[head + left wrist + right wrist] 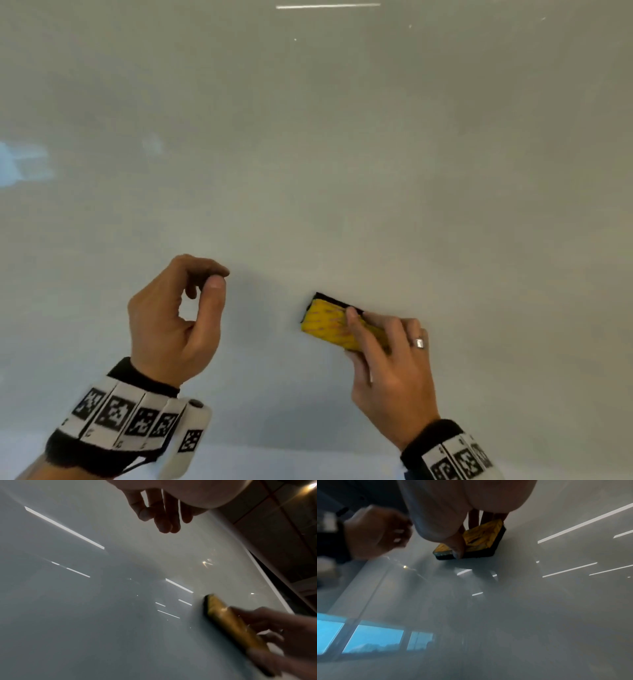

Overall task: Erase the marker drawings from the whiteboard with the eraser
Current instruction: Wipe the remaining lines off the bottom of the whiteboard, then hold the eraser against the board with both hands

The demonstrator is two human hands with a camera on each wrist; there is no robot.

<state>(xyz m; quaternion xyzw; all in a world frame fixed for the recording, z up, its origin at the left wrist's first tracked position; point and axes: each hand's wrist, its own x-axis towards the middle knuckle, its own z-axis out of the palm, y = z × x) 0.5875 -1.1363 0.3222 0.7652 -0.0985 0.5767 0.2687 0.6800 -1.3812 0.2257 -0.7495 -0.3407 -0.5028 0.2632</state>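
Note:
The whiteboard [342,154] fills the head view, glossy and grey-white, with no marker lines visible on it. My right hand [387,349] grips a yellow eraser [329,322] with a black felt base and holds it flat against the board. In the right wrist view the eraser [481,538] sits under my thumb and fingers, felt side on the board. The left wrist view shows the eraser [228,620] blurred at the lower right. My left hand [178,315] hovers to the left of it, fingers loosely curled, thumb near the index fingertip, holding nothing.
Ceiling light strips [63,527] and blue windows [371,638] reflect in the board surface. The board's right edge [267,580] meets a dark tiled wall [283,540] in the left wrist view.

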